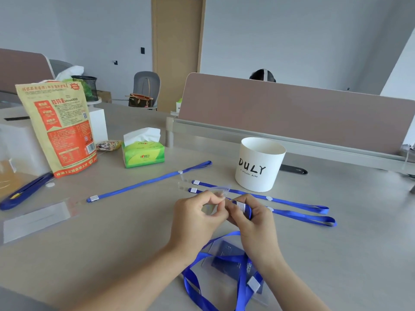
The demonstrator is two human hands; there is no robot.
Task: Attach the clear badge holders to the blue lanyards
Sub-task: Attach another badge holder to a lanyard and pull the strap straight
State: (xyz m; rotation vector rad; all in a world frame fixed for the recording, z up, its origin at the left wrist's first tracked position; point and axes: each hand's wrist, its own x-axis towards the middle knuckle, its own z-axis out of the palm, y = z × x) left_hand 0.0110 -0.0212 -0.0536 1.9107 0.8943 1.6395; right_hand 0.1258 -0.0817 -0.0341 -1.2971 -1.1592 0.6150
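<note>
My left hand pinches a clear badge holder by its top edge, held above the table. My right hand grips the end of a blue lanyard with a white clip, pressed against the holder. That lanyard's strap loops down beneath my wrists over a finished badge holder lying flat. Three more blue lanyards lie on the table: one long strap to the left and two parallel straps to the right. Another clear holder lies at the left.
A white DULY cup stands behind my hands. A green tissue box and a tall orange snack bag stand at the back left. A blue utility knife lies far left. A desk divider bounds the back; a person sits behind it.
</note>
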